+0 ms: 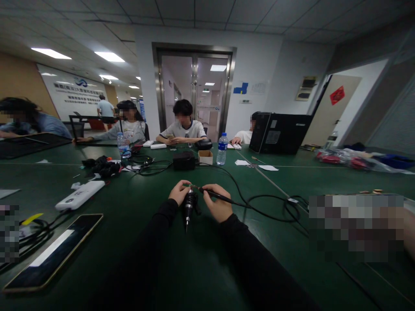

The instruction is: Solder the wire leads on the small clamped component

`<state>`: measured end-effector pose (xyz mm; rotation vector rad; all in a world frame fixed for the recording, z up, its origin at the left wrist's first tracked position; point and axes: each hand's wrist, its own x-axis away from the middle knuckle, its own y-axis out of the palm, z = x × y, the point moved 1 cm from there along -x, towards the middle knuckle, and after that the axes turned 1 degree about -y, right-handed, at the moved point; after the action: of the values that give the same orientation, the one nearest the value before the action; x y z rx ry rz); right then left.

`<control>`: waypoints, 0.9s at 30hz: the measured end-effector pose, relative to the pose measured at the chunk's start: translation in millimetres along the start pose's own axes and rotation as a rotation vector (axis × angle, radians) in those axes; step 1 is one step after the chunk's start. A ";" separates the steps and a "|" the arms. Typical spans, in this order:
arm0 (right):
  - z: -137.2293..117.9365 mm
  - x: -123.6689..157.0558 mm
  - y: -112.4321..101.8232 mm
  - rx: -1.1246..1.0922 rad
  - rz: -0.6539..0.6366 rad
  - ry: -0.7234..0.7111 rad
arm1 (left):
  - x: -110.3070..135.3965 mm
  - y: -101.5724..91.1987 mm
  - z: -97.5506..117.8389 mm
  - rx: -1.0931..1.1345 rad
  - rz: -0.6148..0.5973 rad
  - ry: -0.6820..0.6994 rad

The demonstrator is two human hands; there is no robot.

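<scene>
In the head view, my right hand [218, 202] grips a soldering iron [210, 192] like a pen, its black cord trailing to the right. Its thin tip points left, to the fingertips of my left hand [179, 192]. Those fingers are closed in a pinch at the far end of a black and silver tool [189, 207], which lies on the green table with its pointed metal end towards me. A tiny piece seems to sit at the pinch, but it is too small to name. Whether my left hand also steadies the tool I cannot tell.
Beyond my hands stand a black box [184, 160], a small cardboard box [205, 157] and a water bottle [222, 149]. At left lie a phone [53, 255], a white power bank [80, 195] and tangled cables. A black computer case [280, 133] stands back right; several people sit around.
</scene>
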<state>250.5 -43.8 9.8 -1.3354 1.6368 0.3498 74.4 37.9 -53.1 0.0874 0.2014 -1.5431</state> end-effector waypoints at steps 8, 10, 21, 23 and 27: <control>-1.4 -0.3 -0.4 -0.003 0.000 -0.013 | -0.9 -2.4 -1.6 -0.021 0.015 -0.004; -1.3 -0.3 -0.3 -0.002 -0.006 -0.008 | -0.8 -2.9 -2.1 -0.032 0.025 -0.008; -1.6 1.2 1.1 0.001 0.006 -0.009 | 1.8 -3.0 0.5 0.011 0.033 0.010; -1.2 1.6 1.7 0.002 -0.002 -0.007 | 1.7 -2.9 1.1 0.026 0.032 0.015; -0.6 2.1 2.9 0.001 -0.008 -0.032 | 0.4 -2.4 0.7 0.037 0.043 0.016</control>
<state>247.8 -44.5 7.4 -1.3290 1.6042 0.3635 72.1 37.2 -52.3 0.1329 0.1824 -1.5043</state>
